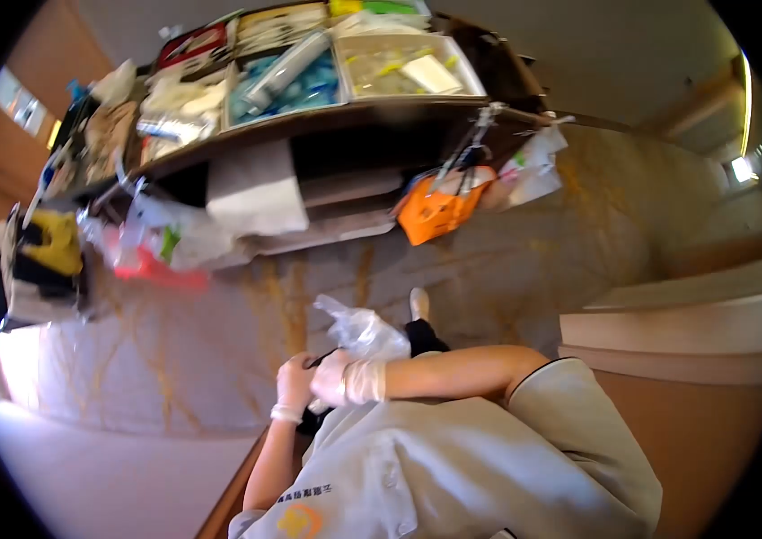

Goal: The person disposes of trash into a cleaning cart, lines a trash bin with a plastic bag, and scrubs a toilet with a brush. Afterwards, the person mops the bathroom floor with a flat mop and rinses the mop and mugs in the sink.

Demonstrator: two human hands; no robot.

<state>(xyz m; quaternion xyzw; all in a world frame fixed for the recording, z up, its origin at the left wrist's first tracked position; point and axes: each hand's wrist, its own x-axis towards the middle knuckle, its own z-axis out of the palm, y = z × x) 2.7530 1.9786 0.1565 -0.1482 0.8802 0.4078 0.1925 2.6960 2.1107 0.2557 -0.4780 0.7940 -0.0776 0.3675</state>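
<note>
My left hand [293,384] and my right hand [330,377], both in thin whitish gloves, are close together in front of my waist. Their fingers are closed. A crumpled clear plastic bag [365,332] sticks out past my right hand, which appears to grip it. Something dark [316,362] shows between the hands, too small and blurred to name. My fingers and body hide whatever else my left hand grips.
Ahead stands a housekeeping cart [381,115] with open boxes of small packets and bottles on top. An orange bag [444,207] and plastic bags [170,232] hang from it. Patterned carpet [246,341] lies between. Pale steps or ledges [668,323] are at right.
</note>
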